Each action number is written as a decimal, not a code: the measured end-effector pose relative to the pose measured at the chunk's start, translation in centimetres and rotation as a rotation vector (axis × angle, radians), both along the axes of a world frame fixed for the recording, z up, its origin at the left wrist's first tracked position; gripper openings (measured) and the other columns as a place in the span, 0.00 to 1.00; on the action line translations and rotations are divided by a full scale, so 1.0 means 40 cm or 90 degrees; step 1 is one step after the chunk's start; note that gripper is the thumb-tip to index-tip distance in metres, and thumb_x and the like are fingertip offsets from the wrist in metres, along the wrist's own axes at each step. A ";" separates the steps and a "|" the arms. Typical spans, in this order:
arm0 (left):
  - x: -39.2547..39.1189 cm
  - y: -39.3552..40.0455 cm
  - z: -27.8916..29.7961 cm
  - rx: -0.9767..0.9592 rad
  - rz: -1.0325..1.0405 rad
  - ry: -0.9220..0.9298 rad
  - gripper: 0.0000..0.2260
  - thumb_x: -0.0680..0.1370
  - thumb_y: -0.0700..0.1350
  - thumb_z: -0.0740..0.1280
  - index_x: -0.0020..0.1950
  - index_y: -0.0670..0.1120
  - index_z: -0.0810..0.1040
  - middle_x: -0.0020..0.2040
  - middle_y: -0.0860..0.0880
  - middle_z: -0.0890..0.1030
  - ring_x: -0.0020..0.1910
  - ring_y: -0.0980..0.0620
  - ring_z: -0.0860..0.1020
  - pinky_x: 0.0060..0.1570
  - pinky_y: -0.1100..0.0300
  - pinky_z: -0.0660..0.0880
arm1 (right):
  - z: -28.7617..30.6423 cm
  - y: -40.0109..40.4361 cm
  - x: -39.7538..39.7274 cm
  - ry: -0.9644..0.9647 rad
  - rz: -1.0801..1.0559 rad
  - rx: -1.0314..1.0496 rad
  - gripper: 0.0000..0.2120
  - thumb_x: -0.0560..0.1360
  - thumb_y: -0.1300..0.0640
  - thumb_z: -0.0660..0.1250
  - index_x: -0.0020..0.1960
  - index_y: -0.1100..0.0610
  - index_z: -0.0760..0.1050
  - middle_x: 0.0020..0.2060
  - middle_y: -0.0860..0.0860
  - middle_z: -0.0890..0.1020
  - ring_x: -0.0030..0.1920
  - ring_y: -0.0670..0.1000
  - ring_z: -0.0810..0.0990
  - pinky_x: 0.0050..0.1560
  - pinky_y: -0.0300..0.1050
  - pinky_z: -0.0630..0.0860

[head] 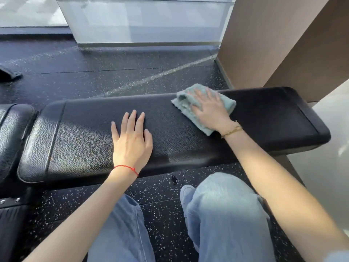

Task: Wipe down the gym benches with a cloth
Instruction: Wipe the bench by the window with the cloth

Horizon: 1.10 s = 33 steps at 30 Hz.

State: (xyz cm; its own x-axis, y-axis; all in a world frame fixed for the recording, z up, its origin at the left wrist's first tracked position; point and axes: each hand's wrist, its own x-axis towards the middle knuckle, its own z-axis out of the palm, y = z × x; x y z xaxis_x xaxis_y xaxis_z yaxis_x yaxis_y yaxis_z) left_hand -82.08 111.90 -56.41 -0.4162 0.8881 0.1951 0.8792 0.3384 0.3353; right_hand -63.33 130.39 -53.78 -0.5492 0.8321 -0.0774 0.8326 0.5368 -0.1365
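A long black padded gym bench [85, 133] runs across the view from left to right. A pale green cloth [184, 100] lies on its right half, near the far edge. My right hand [209, 108] presses flat on the cloth with fingers spread. My left hand [131, 140] rests flat on the bare pad near the bench's middle, fingers straight, holding nothing. A red string circles the left wrist and a gold bracelet the right.
A second black pad [13, 129] adjoins the bench at the left. Speckled black rubber floor [113, 69] lies beyond and below. A brown wall panel [264, 44] stands at the right, a glass pane [141, 19] at the back. My knees in blue jeans [222, 208] are close to the bench's front.
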 end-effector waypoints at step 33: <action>0.006 -0.011 0.008 -0.011 0.005 0.003 0.23 0.82 0.49 0.54 0.77 0.48 0.62 0.78 0.48 0.60 0.79 0.48 0.53 0.77 0.43 0.45 | -0.012 0.028 0.254 -0.003 -0.147 0.023 0.26 0.83 0.43 0.46 0.79 0.42 0.46 0.79 0.45 0.50 0.79 0.52 0.45 0.77 0.58 0.40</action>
State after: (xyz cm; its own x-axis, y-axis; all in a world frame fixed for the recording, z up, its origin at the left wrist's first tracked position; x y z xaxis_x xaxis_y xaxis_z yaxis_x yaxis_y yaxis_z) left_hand -81.82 111.48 -56.07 -0.4224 0.8879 0.1824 0.8782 0.3510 0.3250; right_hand -53.19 131.51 -54.27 -0.3438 0.9379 -0.0472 0.9345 0.3367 -0.1156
